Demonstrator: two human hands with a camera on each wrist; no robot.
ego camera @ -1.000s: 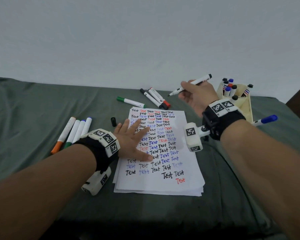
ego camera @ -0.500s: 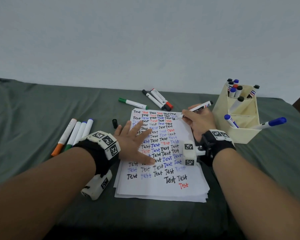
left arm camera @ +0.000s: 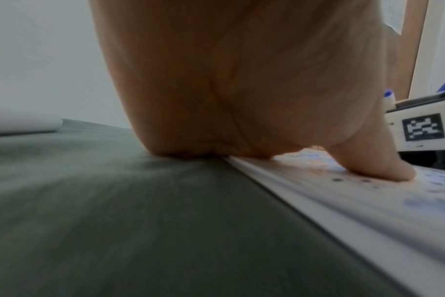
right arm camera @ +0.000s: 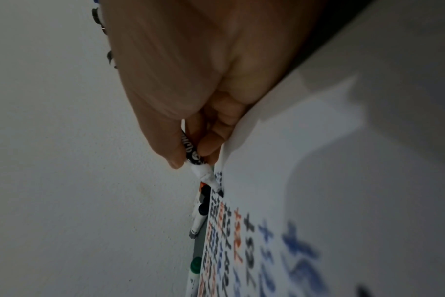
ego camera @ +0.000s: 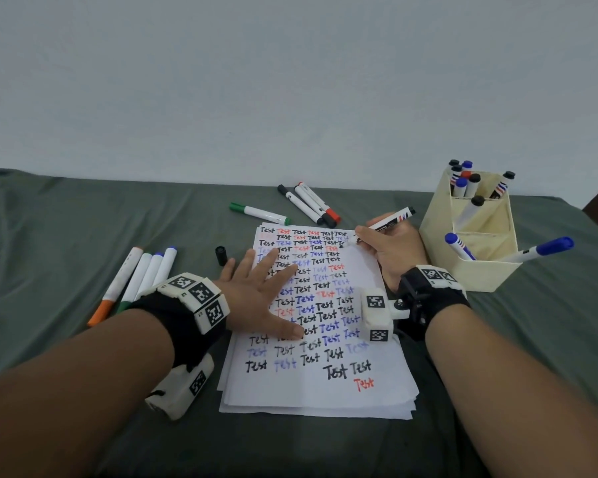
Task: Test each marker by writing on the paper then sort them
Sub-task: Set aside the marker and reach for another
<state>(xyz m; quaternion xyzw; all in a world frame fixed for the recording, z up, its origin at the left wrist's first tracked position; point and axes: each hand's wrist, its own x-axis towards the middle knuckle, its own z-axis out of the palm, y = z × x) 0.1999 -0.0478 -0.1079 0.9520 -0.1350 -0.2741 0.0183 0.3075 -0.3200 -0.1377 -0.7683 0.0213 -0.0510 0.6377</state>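
Underneath everything, a grey-green cloth [ego camera: 66,236] spread across the surface. On it, a stack of white paper [ego camera: 325,391] crowded with rows of "Test" in black, blue and red. To the right, just beside the stack, a cream organizer [ego camera: 480,270] with tiered compartments — capped markers upright in the rear one, blue-capped ones leaning out of the front. Left hand [ego camera: 259,291] flat on the sheet, fingers spread and straight, pressing down, holding nothing. Right hand [ego camera: 390,246] at the paper's far right corner, fingers pinched round an uncapped black marker [ego camera: 387,224], tip touching the page at the end of the third line. Left of the stack, four markers [ego camera: 139,274] side by side; beyond the top edge, a green marker [ego camera: 259,212] and three more [ego camera: 311,205]. Smallest — a loose black cap [ego camera: 220,255] near the left fingertips.
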